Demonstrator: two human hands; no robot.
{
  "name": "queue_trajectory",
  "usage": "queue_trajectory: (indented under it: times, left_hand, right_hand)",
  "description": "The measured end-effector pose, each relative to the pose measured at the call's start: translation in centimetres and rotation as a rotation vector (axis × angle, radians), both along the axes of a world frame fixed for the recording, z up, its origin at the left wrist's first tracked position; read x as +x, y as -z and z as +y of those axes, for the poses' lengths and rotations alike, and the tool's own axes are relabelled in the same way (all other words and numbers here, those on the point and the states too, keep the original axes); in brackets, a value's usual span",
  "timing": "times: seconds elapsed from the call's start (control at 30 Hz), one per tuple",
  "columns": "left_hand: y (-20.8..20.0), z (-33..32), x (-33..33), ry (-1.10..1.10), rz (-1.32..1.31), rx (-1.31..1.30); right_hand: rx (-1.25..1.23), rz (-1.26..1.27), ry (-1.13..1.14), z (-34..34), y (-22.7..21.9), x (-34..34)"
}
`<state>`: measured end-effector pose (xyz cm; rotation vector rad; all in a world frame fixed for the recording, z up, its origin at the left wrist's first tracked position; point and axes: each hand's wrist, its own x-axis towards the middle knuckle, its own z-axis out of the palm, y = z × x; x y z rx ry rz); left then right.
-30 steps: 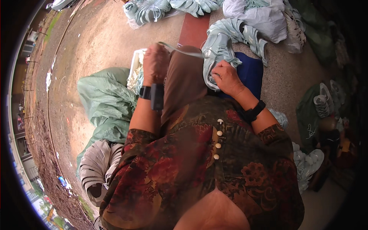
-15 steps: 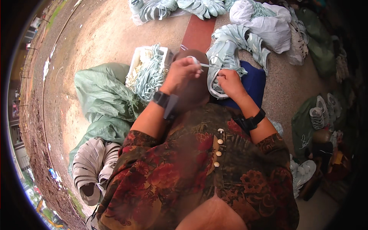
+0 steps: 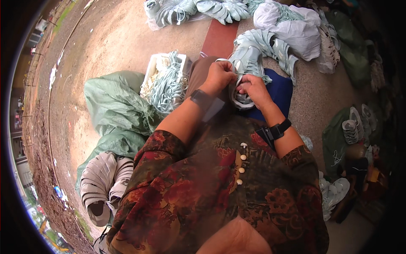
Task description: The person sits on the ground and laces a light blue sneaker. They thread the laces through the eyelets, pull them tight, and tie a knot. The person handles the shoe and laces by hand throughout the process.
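A pale blue shoe upper (image 3: 247,59) lies over my lap, its heel opening toward me. My left hand (image 3: 220,77) is at its left edge, thumb and fingers pinched on a pale shoelace (image 3: 228,62) that loops above the fingertips. Beside it, my right hand (image 3: 256,90) rests over the upper's opening with fingers curled in a pinch. What lies between the right fingertips is hidden. The two hands almost touch. Under the upper is a dark blue cloth or pad (image 3: 279,91).
To the left stands a white box (image 3: 149,73) of pale blue and cream laces, beside a green sack (image 3: 111,95). Beige uppers (image 3: 99,175) lie nearer me. Nested blue uppers (image 3: 260,40) curve beyond my hands, next to a white bag (image 3: 298,36). More shoes (image 3: 336,192) lie right.
My left hand has moved right and slightly down to the right hand; the lace stretched between them now forms a loop. My right hand has turned a little, staying at the upper.
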<state>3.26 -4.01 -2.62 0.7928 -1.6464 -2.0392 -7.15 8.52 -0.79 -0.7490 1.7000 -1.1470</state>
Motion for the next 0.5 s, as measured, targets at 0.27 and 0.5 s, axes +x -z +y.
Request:
queue_trajectory:
  times: [0.27, 0.5]
  left_hand:
    - [0.5, 0.7, 0.5, -0.113, -0.170, -0.795]
    - [-3.5, 3.1, 0.7, 0.181, -0.268, -1.223]
  right_hand:
    - [-0.046, 0.121, 0.003, -0.3, 0.2, 0.0]
    - [-0.151, 0.720, 0.015, -0.5, 2.9, -0.8]
